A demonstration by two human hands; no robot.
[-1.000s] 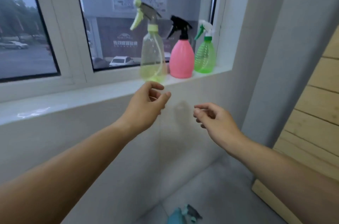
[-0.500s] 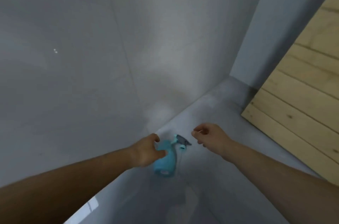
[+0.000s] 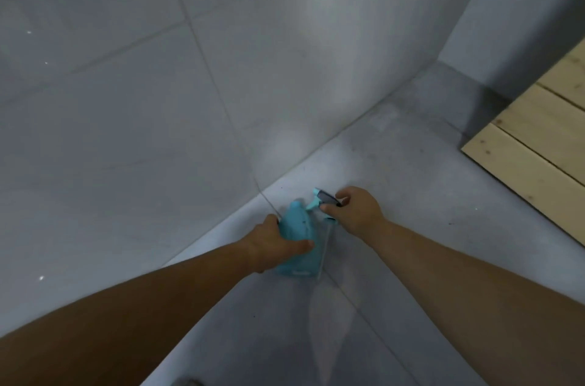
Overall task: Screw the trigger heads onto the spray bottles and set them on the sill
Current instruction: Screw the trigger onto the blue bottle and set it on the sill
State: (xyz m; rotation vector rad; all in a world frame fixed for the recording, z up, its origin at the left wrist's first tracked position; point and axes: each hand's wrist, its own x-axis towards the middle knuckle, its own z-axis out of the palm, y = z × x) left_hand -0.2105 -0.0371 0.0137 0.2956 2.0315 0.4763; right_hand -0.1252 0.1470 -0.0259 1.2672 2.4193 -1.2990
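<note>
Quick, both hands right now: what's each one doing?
Left hand: closed on the blue spray bottle.
Right hand: fingers closed on the trigger head.

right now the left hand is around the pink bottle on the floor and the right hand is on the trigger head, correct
Not quite: the bottle is light blue, not pink, as the head view shows. The left hand is around it on the floor, and the right hand is on the trigger head.

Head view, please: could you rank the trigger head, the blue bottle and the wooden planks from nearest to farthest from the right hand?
1. Trigger head: gripped in the right hand itself.
2. Blue bottle: just to its left, held by the left hand.
3. Wooden planks: far right, by the wall.
</note>
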